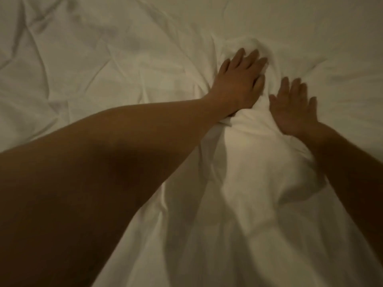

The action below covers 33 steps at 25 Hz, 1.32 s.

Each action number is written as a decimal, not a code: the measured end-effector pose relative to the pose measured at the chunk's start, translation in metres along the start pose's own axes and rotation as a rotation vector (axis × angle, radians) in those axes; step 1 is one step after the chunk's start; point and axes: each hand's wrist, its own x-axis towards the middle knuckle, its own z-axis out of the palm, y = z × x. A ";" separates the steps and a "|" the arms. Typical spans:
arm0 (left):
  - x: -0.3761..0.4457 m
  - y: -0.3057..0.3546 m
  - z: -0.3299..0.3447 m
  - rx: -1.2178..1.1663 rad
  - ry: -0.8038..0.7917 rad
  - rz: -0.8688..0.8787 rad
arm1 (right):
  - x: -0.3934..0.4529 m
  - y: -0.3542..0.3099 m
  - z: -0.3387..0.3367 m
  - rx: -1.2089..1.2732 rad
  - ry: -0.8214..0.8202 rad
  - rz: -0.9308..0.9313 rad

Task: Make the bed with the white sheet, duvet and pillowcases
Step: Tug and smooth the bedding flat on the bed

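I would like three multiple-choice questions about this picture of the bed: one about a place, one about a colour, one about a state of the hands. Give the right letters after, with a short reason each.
1. Where is the raised bunch of fabric?
A. between the two hands
B. at the far left edge
C. under the left elbow

2. What colour is the bedding?
A. blue
B. white
C. striped red

3. How are the fingers of both hands?
A. curled in fists
B. pinching a pillow
C. straight, flat on the fabric

Answers:
1 A, the fold rises between the left hand and the right hand.
2 B, the white bedding fills the view.
3 C, both hands lie with straight fingers.
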 end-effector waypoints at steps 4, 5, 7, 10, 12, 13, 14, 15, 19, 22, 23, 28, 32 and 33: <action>-0.064 0.011 -0.020 -0.052 -0.117 0.027 | -0.080 -0.007 -0.002 -0.103 -0.059 -0.119; -0.083 0.013 -0.022 -0.079 -0.123 -0.003 | -0.108 -0.013 0.010 -0.098 0.029 -0.139; -0.132 0.018 -0.018 -0.042 -0.109 -0.016 | -0.167 -0.024 0.034 -0.077 0.111 -0.171; -0.202 0.022 -0.008 0.078 -0.109 -0.005 | -0.219 -0.004 0.055 -0.154 0.096 -0.187; -0.236 0.022 -0.005 0.113 -0.143 -0.051 | -0.241 0.023 0.060 -0.189 0.086 -0.139; -0.252 0.025 -0.005 0.125 -0.151 -0.076 | -0.255 0.033 0.062 -0.194 0.088 -0.102; -0.269 0.029 -0.004 0.122 -0.158 -0.098 | -0.269 0.040 0.066 -0.178 0.082 -0.060; -0.288 0.035 -0.003 0.109 -0.164 -0.124 | -0.284 0.042 0.070 -0.148 0.069 -0.020; -0.370 0.064 0.010 0.115 -0.172 -0.188 | -0.353 0.034 0.101 -0.074 0.066 -0.042; -0.416 0.075 0.019 0.182 -0.202 -0.172 | -0.404 0.062 0.127 -0.162 0.085 -0.153; -0.429 0.078 0.019 0.194 -0.207 -0.170 | -0.418 0.077 0.132 -0.178 0.098 -0.146; -0.467 0.090 0.023 0.191 -0.213 -0.219 | -0.436 0.074 0.139 -0.123 0.150 0.008; -0.452 0.085 0.010 0.161 -0.195 -0.171 | -0.428 0.031 0.140 -0.078 0.141 -0.110; -0.441 0.080 0.002 0.174 -0.143 -0.127 | -0.425 0.022 0.139 -0.067 0.145 -0.140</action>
